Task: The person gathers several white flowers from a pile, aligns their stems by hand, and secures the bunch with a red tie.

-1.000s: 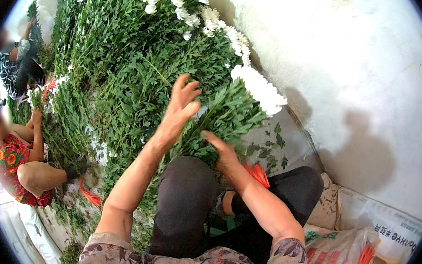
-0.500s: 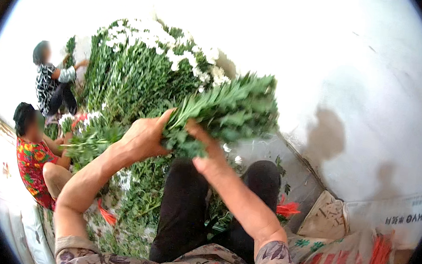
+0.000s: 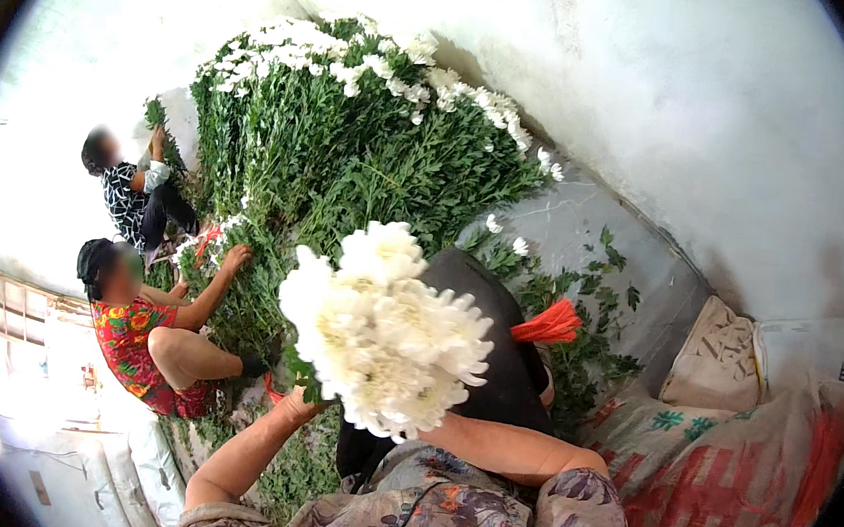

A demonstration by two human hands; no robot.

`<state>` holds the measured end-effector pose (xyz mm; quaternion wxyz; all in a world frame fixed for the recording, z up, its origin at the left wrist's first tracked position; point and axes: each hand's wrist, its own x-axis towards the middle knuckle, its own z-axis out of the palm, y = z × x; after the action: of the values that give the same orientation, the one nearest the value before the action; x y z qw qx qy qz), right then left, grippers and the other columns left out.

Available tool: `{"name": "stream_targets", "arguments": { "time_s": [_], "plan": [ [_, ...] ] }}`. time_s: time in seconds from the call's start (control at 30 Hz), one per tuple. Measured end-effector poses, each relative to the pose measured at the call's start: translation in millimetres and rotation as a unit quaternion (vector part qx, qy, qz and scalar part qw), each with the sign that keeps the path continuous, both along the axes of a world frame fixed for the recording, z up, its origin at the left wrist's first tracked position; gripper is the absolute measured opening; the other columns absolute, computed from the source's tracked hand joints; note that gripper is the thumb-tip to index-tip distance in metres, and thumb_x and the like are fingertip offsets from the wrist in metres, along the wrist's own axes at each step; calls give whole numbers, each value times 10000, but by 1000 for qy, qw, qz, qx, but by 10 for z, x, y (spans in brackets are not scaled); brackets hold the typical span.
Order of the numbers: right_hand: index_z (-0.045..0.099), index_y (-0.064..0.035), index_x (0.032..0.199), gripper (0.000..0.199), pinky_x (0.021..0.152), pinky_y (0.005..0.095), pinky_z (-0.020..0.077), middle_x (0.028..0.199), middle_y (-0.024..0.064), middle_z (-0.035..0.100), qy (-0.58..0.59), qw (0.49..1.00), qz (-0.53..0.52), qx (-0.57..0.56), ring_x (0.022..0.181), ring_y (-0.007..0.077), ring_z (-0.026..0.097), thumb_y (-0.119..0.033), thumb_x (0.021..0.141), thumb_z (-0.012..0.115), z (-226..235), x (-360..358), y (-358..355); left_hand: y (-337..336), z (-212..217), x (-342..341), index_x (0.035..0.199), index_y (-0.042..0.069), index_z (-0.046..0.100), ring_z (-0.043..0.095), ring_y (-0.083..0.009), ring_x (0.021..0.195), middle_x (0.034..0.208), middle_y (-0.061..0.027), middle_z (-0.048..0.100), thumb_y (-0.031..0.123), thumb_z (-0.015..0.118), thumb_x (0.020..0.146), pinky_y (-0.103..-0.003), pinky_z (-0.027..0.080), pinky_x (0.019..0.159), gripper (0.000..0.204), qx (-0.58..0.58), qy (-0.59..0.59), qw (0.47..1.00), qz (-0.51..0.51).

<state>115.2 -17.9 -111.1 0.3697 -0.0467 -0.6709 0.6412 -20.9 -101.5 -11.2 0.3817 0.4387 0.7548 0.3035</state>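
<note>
Several white chrysanthemum blooms [image 3: 386,336], bunched together, between left hand [image 3: 300,408] at lower edge and right hand hidden behind; spread or pinching, impossible to tell. Probably light, with soft, easily bruised petals [image 3: 464,337]; best to hold by firmer stems underneath.

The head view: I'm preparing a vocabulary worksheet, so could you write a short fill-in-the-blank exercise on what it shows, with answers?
1. The blooms nearest the camera are coloured ____.
2. Part of the left hand shows, but the ____ hand is hidden behind these blooms.
3. The big pile beyond has ____ leaves.
4. The nearer co-worker wears a mainly ____ flowered shirt.

Answers: white; right; green; red.
</note>
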Motion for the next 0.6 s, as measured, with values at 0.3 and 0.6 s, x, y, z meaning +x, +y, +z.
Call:
{"name": "stream_targets", "arguments": {
  "time_s": [0.3,0.6],
  "plan": [
    [399,-233,1415,517,1044,397,400,1402,64,438,-74,997,3,-11,1258,241,447,-203,927,565,-13,156,282,248,-173,-83,1142,27,586,618,-223,855,1058,-129,643,247,634,859,-378,502,752,362,18,-5,1000,-14],
    [618,10,1061,495,846,370,484,1047,126,662,-4,931,-143,-335,970,237,624,-342,763,795,680,351,1049,987,35,233,1037,-8,623,640,-215,853,912,-130,684,70,684,761,-366,509,718,293,52,130,987,-85]
  ]
}}
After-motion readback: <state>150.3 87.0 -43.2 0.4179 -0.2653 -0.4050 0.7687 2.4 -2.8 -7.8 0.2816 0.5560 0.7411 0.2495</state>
